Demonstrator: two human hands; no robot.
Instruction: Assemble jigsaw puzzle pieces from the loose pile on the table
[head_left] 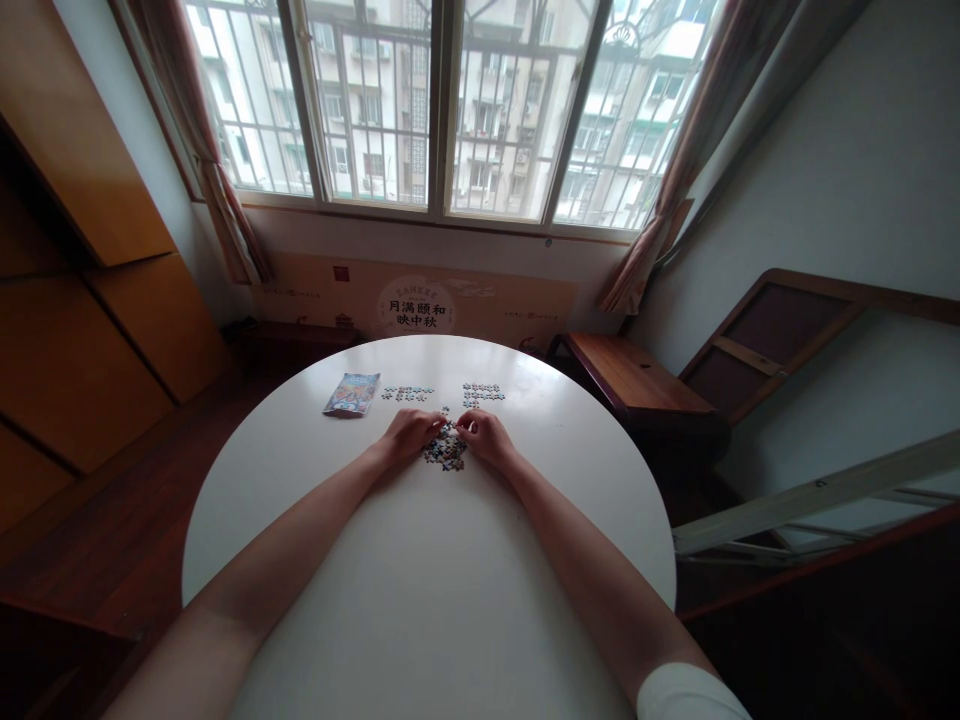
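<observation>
A small heap of loose jigsaw pieces lies on the white round table. At the heap's left upper edge is my left hand, fingers curled and pinched together; what is between the fingertips is too small to make out. Facing it from the right, my right hand has thumb and finger closed on what looks like a jigsaw piece. Beyond the hands, jigsaw pieces lie spread in rows: a left group and a right group.
A colourful printed packet lies left of the rows. Past the table stand a wooden bench at right and orange cabinets at left. A barred window with curtains is ahead, and a pale metal-looking frame is at right.
</observation>
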